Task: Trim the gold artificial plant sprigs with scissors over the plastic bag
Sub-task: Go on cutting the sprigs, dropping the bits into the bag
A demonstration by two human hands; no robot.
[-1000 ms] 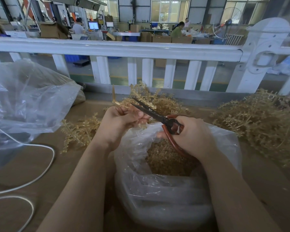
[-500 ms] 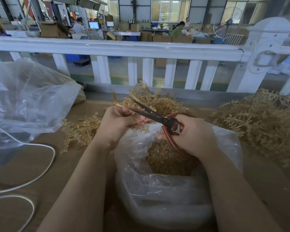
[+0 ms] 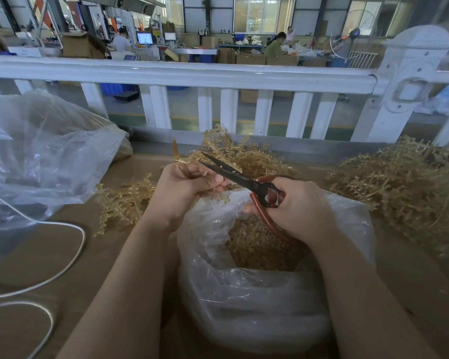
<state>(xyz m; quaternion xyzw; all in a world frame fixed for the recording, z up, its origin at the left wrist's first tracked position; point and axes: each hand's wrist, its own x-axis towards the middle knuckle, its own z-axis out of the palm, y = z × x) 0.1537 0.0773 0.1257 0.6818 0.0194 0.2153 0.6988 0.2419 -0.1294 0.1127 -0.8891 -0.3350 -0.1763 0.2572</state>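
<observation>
My left hand (image 3: 184, 187) grips a gold plant sprig (image 3: 178, 158) whose stem pokes up past my fingers. My right hand (image 3: 298, 206) holds black-bladed scissors (image 3: 233, 173) with red-brown handles, and the blades stand slightly apart right beside my left fingers. Both hands hover over the open mouth of a clear plastic bag (image 3: 244, 294), which holds a heap of gold trimmings (image 3: 257, 244).
A big pile of gold sprigs (image 3: 405, 185) lies at the right, more sprigs (image 3: 125, 200) lie at the left and behind the hands. A second clear bag (image 3: 36, 156) and a white cable (image 3: 70, 260) sit at the left. A white railing (image 3: 192, 73) borders the table's far edge.
The scissors have shifted slightly and their blades have narrowed near my left fingers. Both hands stay over the bag in almost the same place.
</observation>
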